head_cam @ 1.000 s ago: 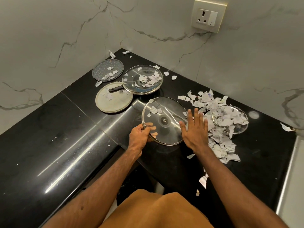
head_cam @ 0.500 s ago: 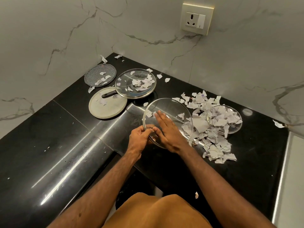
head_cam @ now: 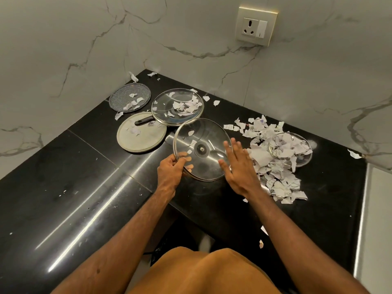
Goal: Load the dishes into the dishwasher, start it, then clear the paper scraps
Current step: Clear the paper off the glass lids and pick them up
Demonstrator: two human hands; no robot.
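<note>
My left hand (head_cam: 172, 169) grips the near-left rim of a large glass lid (head_cam: 201, 148), tilted up off the black counter (head_cam: 84, 187), with two or three small scraps stuck on it. At the lid's right edge my right hand (head_cam: 237, 168) is flat, fingers spread, holding nothing. A heap of torn paper scraps (head_cam: 273, 172) lies just right of that hand. More scraps fill a small glass dish (head_cam: 305, 161) at the right. Further back sit a second glass lid (head_cam: 165, 115) with scraps, a beige lid (head_cam: 141, 141) with a black handle, and a speckled grey plate (head_cam: 122, 97).
Marble walls close the corner behind the counter, with a wall socket (head_cam: 255, 26) at upper right. Stray scraps lie near the counter's front edge (head_cam: 261, 244) and by the right wall (head_cam: 354, 154). A steel strip (head_cam: 360, 219) borders the counter on the right.
My right hand has swept from the lid's middle to its right edge, pushing scraps off toward the heap. The lid stays in my left hand and looks nearly bare.
</note>
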